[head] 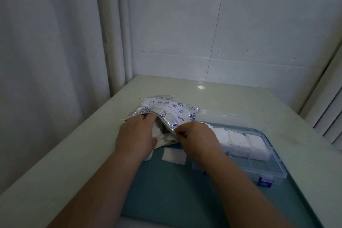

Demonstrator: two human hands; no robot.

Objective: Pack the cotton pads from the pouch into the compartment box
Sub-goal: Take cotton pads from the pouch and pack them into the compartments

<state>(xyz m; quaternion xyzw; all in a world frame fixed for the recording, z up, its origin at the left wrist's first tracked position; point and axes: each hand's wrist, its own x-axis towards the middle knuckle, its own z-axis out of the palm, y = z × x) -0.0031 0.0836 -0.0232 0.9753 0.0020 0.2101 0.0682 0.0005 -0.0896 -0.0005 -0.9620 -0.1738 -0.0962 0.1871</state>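
- Fingers (148, 117) of the left hand (137, 135) are bent and pushed into the open mouth of the pouch (166, 109). Their tips are hidden inside, so I cannot tell whether they grip anything.
- Fingers (178, 135) of the right hand (196, 135) pinch the near lip of the pouch at the right side of its mouth and hold it up and open.
- The pouch is silvery with a white panel printed in blue shells. It lies crumpled on its side with its mouth towards the person.
- White cotton pads (159, 133) bulge out of the pouch mouth between the two hands, touching the left palm.
- One loose pad (174, 155) lies flat just in front of the pouch, between the forearms.
- The compartment box (273, 164), clear with blue latches, sits open just to the right of the pouch. Stacked pads (238, 139) fill its far compartments.
- A teal mat (166, 190) lies under the box and the near edge of the pouch.
- The pale counter (222, 98) carries everything. A tiled wall (240, 24) stands behind the pouch and a white curtain (46, 61) hangs to its left.
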